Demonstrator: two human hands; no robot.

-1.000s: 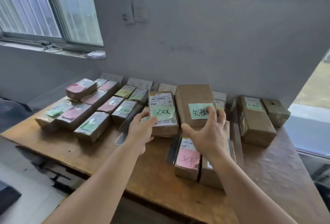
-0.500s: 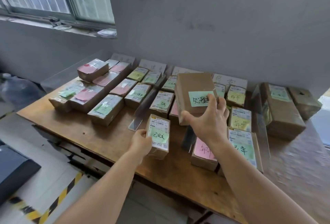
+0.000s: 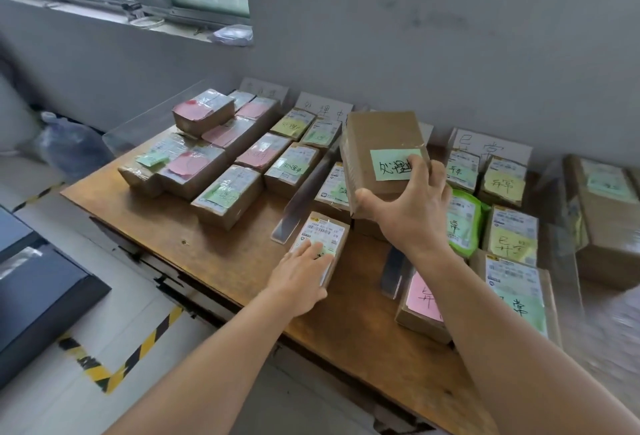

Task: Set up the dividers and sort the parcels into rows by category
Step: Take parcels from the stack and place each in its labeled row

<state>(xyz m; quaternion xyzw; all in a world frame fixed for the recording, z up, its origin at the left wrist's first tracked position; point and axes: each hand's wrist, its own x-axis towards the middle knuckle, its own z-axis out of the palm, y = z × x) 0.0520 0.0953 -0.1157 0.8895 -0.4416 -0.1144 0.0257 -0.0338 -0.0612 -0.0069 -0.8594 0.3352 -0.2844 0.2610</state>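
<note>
Sorting looks mostly done: across the wooden table (image 3: pixel 221 254), labelled parcels lie in rows between clear dividers (image 3: pixel 304 199). My right hand (image 3: pixel 412 206) grips a raised brown box (image 3: pixel 381 150), still unplaced. My left hand (image 3: pixel 301 278) rests flat-fingered on a small parcel (image 3: pixel 323 237) beside one divider.

Head view, steeply down, close over table (image 3: pixel 221 261)

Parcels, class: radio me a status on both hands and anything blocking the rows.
Left hand flat on small labelled parcel at table front. Right hand grips raised brown box with green note. Clear divider stands beside; nothing blocking.
</note>
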